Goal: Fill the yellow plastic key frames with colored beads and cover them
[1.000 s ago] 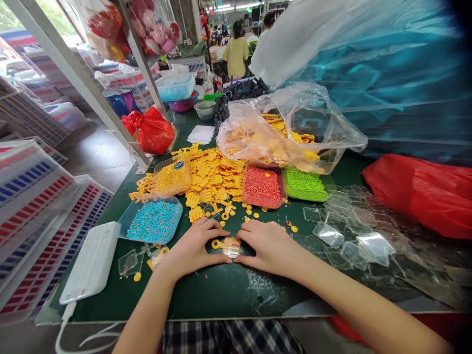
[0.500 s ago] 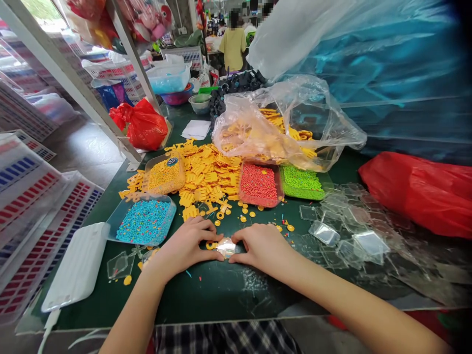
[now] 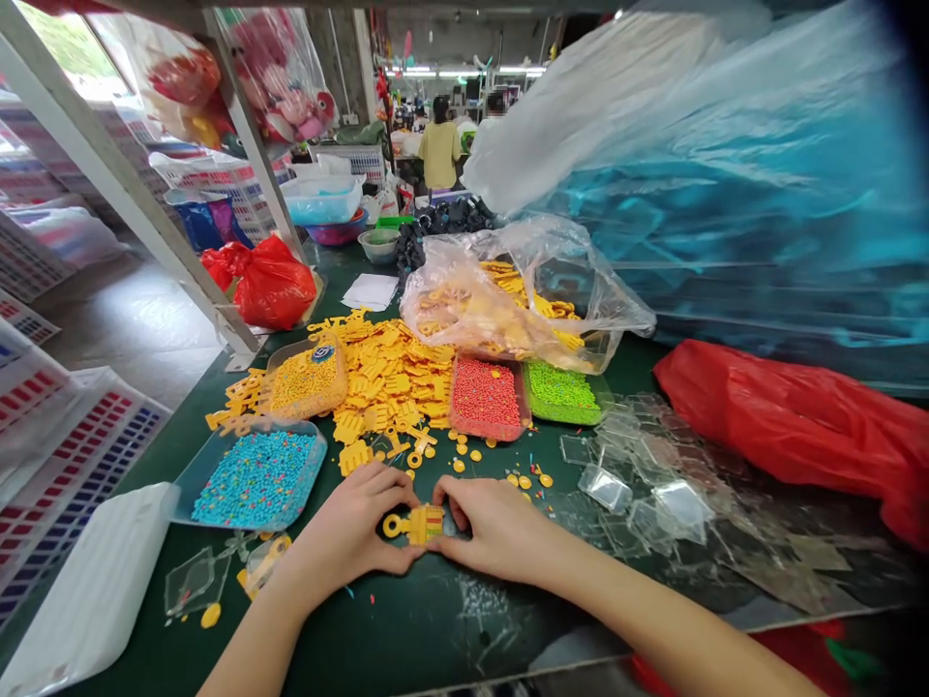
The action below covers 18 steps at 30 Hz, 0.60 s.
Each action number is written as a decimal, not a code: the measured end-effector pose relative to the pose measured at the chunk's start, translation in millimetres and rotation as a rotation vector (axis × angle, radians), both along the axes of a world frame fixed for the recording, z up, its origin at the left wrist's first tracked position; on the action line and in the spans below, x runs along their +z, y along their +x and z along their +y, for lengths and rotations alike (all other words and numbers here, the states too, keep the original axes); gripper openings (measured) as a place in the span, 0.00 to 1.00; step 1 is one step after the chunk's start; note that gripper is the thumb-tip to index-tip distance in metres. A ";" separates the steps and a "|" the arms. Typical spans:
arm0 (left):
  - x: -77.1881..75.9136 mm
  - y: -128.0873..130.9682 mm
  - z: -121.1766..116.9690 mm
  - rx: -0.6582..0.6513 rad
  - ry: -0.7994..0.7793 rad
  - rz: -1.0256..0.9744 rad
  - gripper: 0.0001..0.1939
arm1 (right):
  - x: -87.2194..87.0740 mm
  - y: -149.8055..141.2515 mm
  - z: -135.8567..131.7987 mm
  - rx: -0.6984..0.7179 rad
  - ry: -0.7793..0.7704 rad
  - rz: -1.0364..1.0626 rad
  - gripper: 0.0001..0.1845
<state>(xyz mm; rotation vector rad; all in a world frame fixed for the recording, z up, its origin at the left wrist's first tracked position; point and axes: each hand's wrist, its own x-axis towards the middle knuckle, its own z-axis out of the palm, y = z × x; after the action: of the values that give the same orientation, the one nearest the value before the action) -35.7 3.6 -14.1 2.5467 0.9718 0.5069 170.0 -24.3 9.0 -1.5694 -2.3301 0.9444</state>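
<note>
My left hand (image 3: 355, 528) and my right hand (image 3: 497, 530) meet over the near middle of the table, thumbs and fingers pinching one small yellow plastic piece (image 3: 425, 526) from both sides. A ring sticks out of its left end, and red and green show in rows on its face. Whether a clear cover lies over it, I cannot tell. Behind the hands spreads a heap of similar yellow pieces (image 3: 392, 373). Trays of blue beads (image 3: 254, 476), yellow beads (image 3: 303, 379), red beads (image 3: 486, 395) and green beads (image 3: 562, 387) stand around it.
Clear plastic squares (image 3: 645, 474) are piled at the right, beside a red bag (image 3: 784, 426). A white power bank (image 3: 94, 581) lies at the left edge. Farther back are an open clear bag (image 3: 508, 300) of yellow parts and a tied red bag (image 3: 272, 286). A person (image 3: 439, 150) stands in the background.
The view has tilted upward and shifted a little. Glare on the piece between my hands has gone, so its yellow body and coloured rows now show. Both hands keep their pinch.
</note>
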 end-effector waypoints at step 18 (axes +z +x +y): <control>-4.9 -10.0 4.2 0.086 0.325 -0.125 0.39 | -5.8 -4.0 7.1 -0.138 0.078 0.354 0.24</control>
<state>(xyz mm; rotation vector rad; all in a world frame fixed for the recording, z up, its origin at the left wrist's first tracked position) -45.7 7.8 -19.1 2.7197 1.0285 0.9036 166.1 -17.2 3.1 -1.3815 -1.9669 0.9929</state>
